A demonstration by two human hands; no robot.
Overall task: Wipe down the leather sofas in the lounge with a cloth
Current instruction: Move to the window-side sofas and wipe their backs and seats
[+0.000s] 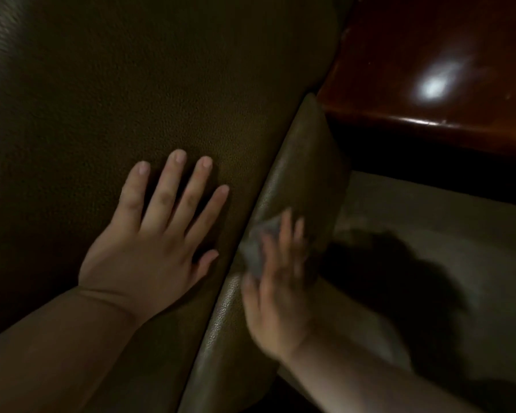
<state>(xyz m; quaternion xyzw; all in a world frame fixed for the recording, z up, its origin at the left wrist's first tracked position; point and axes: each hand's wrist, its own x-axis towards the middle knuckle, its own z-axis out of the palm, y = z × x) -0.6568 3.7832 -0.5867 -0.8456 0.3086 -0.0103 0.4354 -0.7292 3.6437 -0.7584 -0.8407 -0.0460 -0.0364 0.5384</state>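
Observation:
A dark olive-brown leather sofa (131, 84) fills the left and middle of the head view. My left hand (155, 242) lies flat on its broad surface, fingers straight and spread. To its right runs the sofa's rounded side panel (304, 162). My right hand (276, 281) is blurred and presses a small grey cloth (258, 248) against that panel with straight fingers. Most of the cloth is hidden under the hand.
A glossy reddish-brown wooden table (444, 55) with a bright light reflection stands at the upper right, close to the sofa's side. Pale floor (429, 228) lies below it, with my arm's dark shadow across it. The room is dim.

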